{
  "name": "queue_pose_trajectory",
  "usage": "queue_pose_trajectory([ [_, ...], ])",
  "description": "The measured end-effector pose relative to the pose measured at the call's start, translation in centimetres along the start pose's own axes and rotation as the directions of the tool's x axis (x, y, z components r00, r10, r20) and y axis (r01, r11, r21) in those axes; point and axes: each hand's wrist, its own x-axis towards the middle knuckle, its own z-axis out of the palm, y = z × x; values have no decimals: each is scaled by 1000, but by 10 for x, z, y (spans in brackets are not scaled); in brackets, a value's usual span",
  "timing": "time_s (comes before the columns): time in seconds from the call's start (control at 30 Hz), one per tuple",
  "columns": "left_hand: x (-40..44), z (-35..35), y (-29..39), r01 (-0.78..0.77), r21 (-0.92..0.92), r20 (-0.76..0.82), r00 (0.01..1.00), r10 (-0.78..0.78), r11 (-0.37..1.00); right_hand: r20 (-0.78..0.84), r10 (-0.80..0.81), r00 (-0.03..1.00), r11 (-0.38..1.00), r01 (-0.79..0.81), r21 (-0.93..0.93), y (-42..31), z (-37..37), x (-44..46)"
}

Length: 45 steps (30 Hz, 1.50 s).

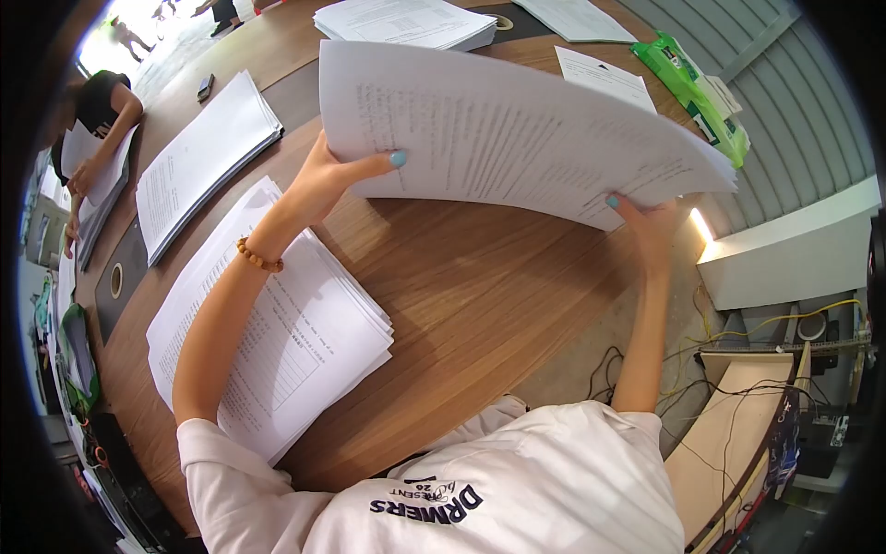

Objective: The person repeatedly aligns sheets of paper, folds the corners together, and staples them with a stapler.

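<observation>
Between my two hands I hold a stack of printed paper (pixel 517 129), lifted on its long edge above the wooden table. My left hand (pixel 341 175) grips its left end, the thumb lying on the front sheet and the fingers mostly behind. At the lower right end my right hand (pixel 646 222) pinches it, thumb in front, the other fingers largely hidden. Under my left forearm lies another stack of printed sheets (pixel 323 323), its edges uneven. The held stack bows slightly along its length.
A neater paper stack (pixel 208 166) lies at left; more papers (pixel 406 20) are at the back. A green packet (pixel 692 92) sits at the right edge. A person (pixel 101 111) handles papers at far left. Loose cables (pixel 738 388) hang at lower right. A phone (pixel 205 88) lies on the table.
</observation>
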Motion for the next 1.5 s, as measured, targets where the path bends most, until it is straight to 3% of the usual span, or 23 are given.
queue_pose_trajectory([
  [0.17, 6, 5, -5, -152, 202, -62, 984, 168, 967, -122, -11, 992, 996, 1, -87, 4, -4, 6],
  [0.23, 2, 4, -7, -191, 225, -54, 977, 207, 955, -163, 143, 976, 980, -163, -116, -14, 8, 4],
  [0.27, 1, 4, -8, -156, 267, -27, 985, 169, 951, -174, 142, 974, 978, -165, -125, -6, 5, 1],
  [0.33, 1, 2, -10, -142, 305, 12, 989, 145, 942, -5, 95, 995, 993, -95, -69, 12, 3, 3],
  [0.37, 0, 1, -13, -161, 288, 18, 987, 163, 944, -14, 86, 996, 993, -87, -77, 13, 4, 5],
  [0.43, -2, 1, -18, -174, 265, 31, 985, 172, 948, -110, 32, 993, 974, -6, 228, 5, 16, 2],
  [0.57, 1, 3, -18, -133, 248, -30, 989, 145, 959, -46, 4, 999, 988, 3, 156, 19, 7, 10],
  [0.63, -3, 5, -19, -124, 233, -38, 990, 137, 965, -30, 63, 998, 990, -58, 132, 19, 12, 6],
  [0.77, 3, -2, -12, -128, 254, -62, 987, 148, 959, -8, -21, 1000, 992, 22, 126, 17, 13, 6],
  [0.83, 1, -11, 2, -142, 295, -29, 987, 157, 945, 14, 71, 997, 997, -71, -19, -6, 15, 10],
  [0.87, -2, -15, 17, -49, 307, -64, 995, 72, 950, 20, 66, 998, 998, -66, -12, -14, 18, 13],
  [0.9, -8, -20, 31, 46, 316, -105, 994, -13, 948, 81, 41, 996, 999, -40, -9, -23, 21, 16],
  [0.97, -26, -37, 53, 72, 287, -170, 985, -24, 955, 159, 7, 987, 1000, -9, 12, -44, 35, 21],
  [1.03, -61, -56, 76, 170, 278, -333, 940, -71, 945, 298, 147, 943, 970, -197, 144, -68, 62, 18],
  [1.07, -81, -64, 88, 222, 231, -405, 907, -114, 947, 321, 138, 937, 967, -198, 160, -73, 77, 15],
  [1.13, -129, -86, 99, 314, 135, -517, 832, -203, 940, 502, 241, 831, 932, -342, 118, -79, 109, 8],
  [1.2, -184, -113, 100, 366, 91, -592, 768, -245, 926, 612, 194, 767, 916, -365, 167, -79, 148, -3],
  [1.27, -235, -133, 90, 475, 2, -567, 725, -390, 880, 715, 141, 685, 893, -400, 207, -76, 175, -14],
  [1.3, -245, -129, 92, 480, -6, -604, 698, -386, 877, 771, 156, 617, 902, -406, 143, -73, 187, -18],
  [1.37, -255, -125, 97, 406, 322, -780, 625, -3, 855, 842, 150, 519, 910, -405, 88, -70, 209, -28],
  [1.4, -255, -135, 96, 327, 496, -763, 606, 224, 805, 846, 129, 518, 933, -352, 73, -67, 213, -31],
  [1.47, -225, -128, 120, 275, 840, -484, 768, 419, 467, 860, 98, 500, 954, -292, 62, -68, 219, -36],
  [1.5, -203, -124, 128, 221, 872, -390, 852, 348, 437, 863, 120, 491, 955, -294, 34, -72, 219, -37],
])
